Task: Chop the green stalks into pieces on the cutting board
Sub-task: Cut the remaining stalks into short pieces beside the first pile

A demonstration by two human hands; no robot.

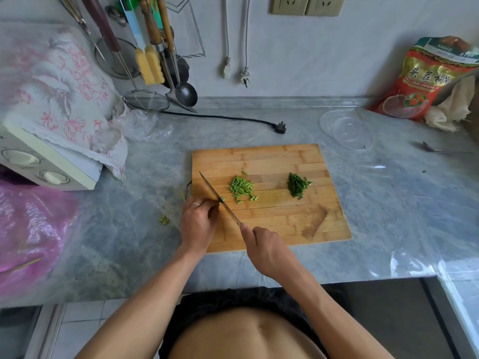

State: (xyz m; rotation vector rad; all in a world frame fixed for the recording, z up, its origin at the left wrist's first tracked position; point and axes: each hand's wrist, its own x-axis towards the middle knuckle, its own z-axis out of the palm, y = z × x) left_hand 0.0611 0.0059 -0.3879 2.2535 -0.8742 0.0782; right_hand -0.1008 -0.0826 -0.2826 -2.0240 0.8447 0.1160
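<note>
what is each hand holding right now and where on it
The right hand grips the knife by its handle, which the hand hides. The left hand holds the green stalks down with curled fingers near their cut end, beside the blade.

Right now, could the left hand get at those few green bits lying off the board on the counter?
Probably yes: the stray pieces lie on bare counter just beside the left hand, nothing between, though it now holds stalks.
</note>
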